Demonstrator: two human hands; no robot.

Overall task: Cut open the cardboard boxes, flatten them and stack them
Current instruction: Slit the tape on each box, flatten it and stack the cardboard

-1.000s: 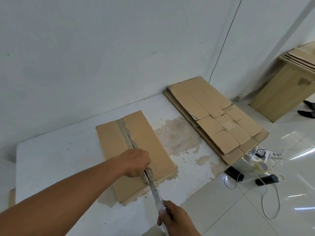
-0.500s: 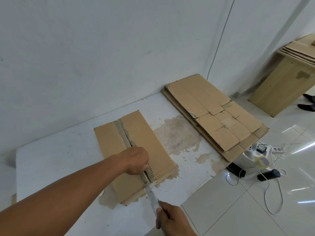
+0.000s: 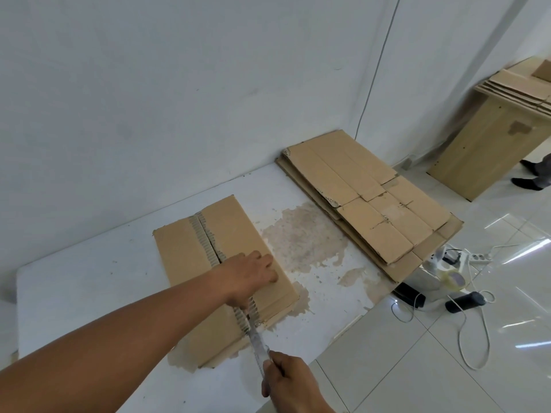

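My left grip (image 3: 250, 275), fingers flat, is pinning the seemingly light, stiff cardboard box (image 3: 185, 251) beside its seam; my right grip (image 3: 286, 383) is clenching the knife (image 3: 258, 345)

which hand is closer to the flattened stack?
Left. The left hand presses the box, just left of the flattened stack; the right hand grips the knife nearer the person, farther from it.

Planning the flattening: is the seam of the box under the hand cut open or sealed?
Mostly cut open: a dark gap splits the seam of the box beyond the left hand; the knife sits at its near end.
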